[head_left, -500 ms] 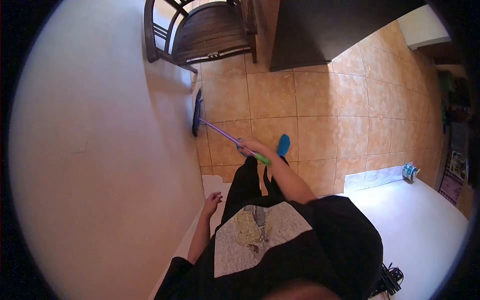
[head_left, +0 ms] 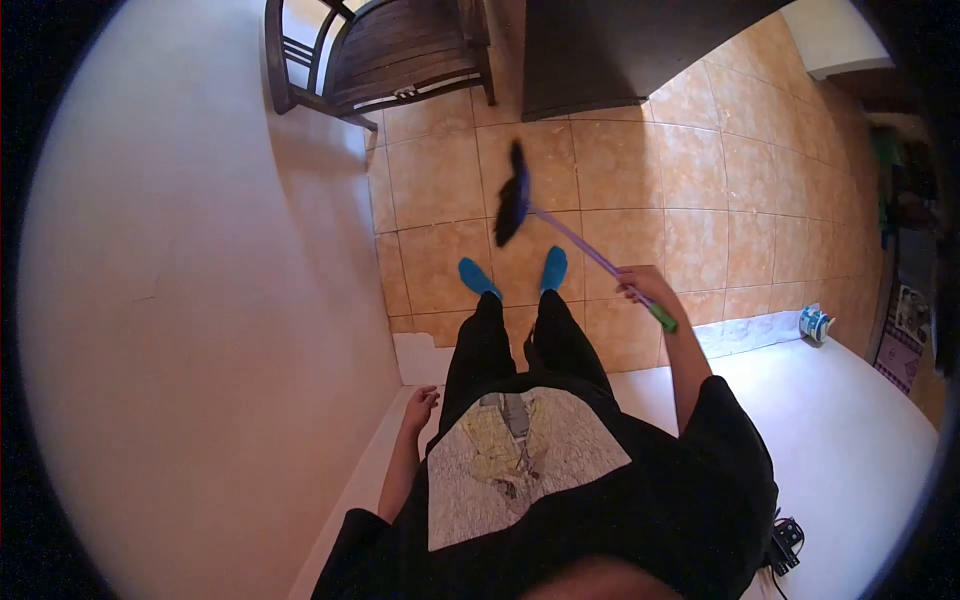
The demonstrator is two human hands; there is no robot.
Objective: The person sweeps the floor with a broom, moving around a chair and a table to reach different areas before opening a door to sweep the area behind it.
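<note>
My right hand (head_left: pixel 648 286) is closed around the purple handle of a broom (head_left: pixel 578 242), just above its green grip end. The broom's dark, bristled head (head_left: pixel 512 200) is in front of my feet, over the tiled floor (head_left: pixel 620 170); whether it touches the tiles cannot be told. My left hand (head_left: pixel 423 408) hangs beside my left thigh, near the wall, with its fingers slightly bent and apart and nothing in it.
A wooden chair (head_left: pixel 405 58) stands at the upper left beside the white wall (head_left: pixel 200 300). Right of it is a large dark piece of furniture (head_left: pixel 600 60). A blue and white container (head_left: pixel 815 324) stands at the right. A black object (head_left: pixel 786 545) lies at the lower right.
My right hand has swung to the right with the broom, and the broom head has moved from beside the wall to in front of my feet. My left hand has hardly moved.
</note>
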